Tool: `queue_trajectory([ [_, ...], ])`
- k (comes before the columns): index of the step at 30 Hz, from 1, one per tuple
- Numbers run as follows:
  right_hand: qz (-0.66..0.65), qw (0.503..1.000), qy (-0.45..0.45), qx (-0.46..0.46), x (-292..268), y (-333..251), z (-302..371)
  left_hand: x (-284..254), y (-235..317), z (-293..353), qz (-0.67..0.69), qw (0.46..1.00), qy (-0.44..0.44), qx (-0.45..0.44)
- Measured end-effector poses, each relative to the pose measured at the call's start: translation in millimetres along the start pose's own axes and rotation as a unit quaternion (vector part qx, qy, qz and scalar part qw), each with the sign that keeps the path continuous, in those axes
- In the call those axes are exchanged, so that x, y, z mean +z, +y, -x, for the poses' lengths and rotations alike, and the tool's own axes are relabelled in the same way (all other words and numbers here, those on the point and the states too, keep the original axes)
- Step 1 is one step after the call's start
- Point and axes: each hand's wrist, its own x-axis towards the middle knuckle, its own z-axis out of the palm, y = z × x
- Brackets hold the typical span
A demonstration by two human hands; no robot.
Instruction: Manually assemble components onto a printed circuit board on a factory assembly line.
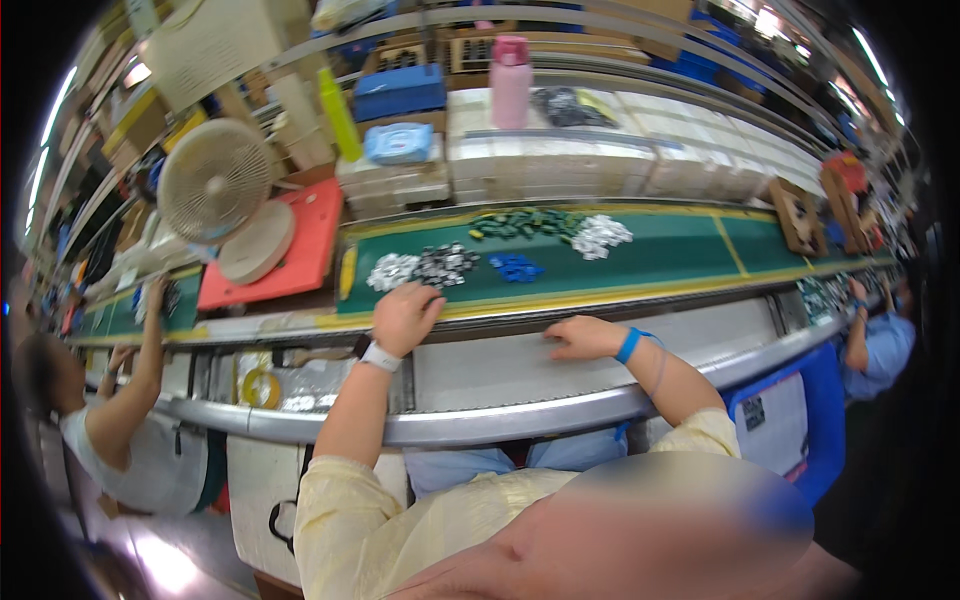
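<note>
My left hand (404, 320), with a white watch band on the wrist, reaches over the belt's near edge to a heap of small black-and-silver pieces (447, 264). Its fingers are bent together, and what they hold, if anything, is hidden. Beside that heap lie small white pieces (393, 271). My right hand (588, 339), a blue band (628, 345) at its wrist, hovers above the pale trough (500, 375), fingers loosely apart and nothing visible in them. Small blue pieces (516, 267) sit on the green belt (660, 262) between the hands, farther back.
Dark green pieces (530, 224) and more white pieces (602, 237) lie along the belt's far side. A fan (216, 182) stands on a red board (315, 235) at left. A pink bottle (511, 84) stands behind. Co-workers sit at both sides. A metal rail (500, 425) runs before me.
</note>
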Motion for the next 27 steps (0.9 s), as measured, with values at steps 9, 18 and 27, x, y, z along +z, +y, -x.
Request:
queue_trajectory([
  [9,-0.002,1.0,-0.006,-0.005,4.1,-6.8,21.6,10.7,2.3,-1.3,0.014,0.999,0.019,0.035],
  [18,-0.038,0.999,-0.022,0.005,0.4,-24.0,22.1,10.9,1.3,1.4,0.038,0.999,-0.007,0.036],
  [27,-0.035,0.999,-0.03,0.005,-0.3,-22.4,21.4,9.6,3.7,-0.5,0.043,0.998,-0.006,0.044],
])
